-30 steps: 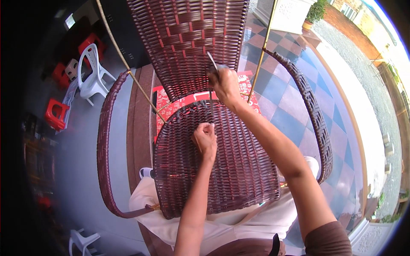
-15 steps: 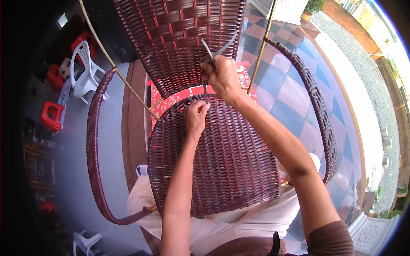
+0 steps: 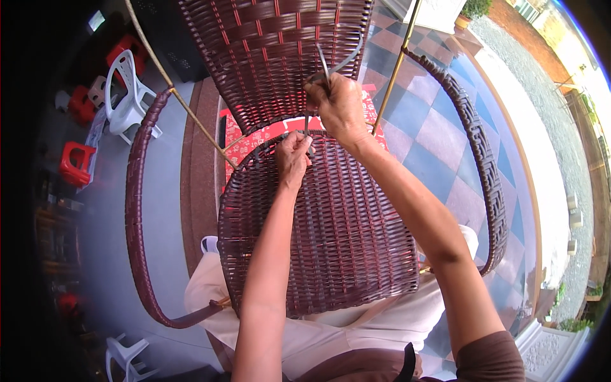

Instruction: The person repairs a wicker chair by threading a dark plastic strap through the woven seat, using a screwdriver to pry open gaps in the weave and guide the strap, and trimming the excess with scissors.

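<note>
A chair woven from dark brown and reddish strips sits in front of me, with its seat (image 3: 347, 223) over my lap and its backrest (image 3: 280, 51) at the far side. My right hand (image 3: 344, 111) is closed in a fist around a flat grey-brown strip (image 3: 347, 61), whose loose ends curl up past the knuckles. A short length of that strip runs down, looking taut, to the rear of the seat. There my left hand (image 3: 294, 156) pinches at it with thumb and fingers, resting on the weave. The fingertips partly hide where it enters the weave.
Wrapped armrests curve on the left (image 3: 135, 216) and right (image 3: 474, 134), joined to gold-coloured metal rods (image 3: 398, 67). Under the chair shows a red patterned surface (image 3: 245, 143). White plastic chairs (image 3: 130, 105) and red stools (image 3: 77, 162) stand at left; a checkered tiled floor (image 3: 433, 137) lies right.
The view has shifted slightly, so the chair appears a little higher. Both hands keep their hold on the strip, and its free ends have swung slightly to the right.
</note>
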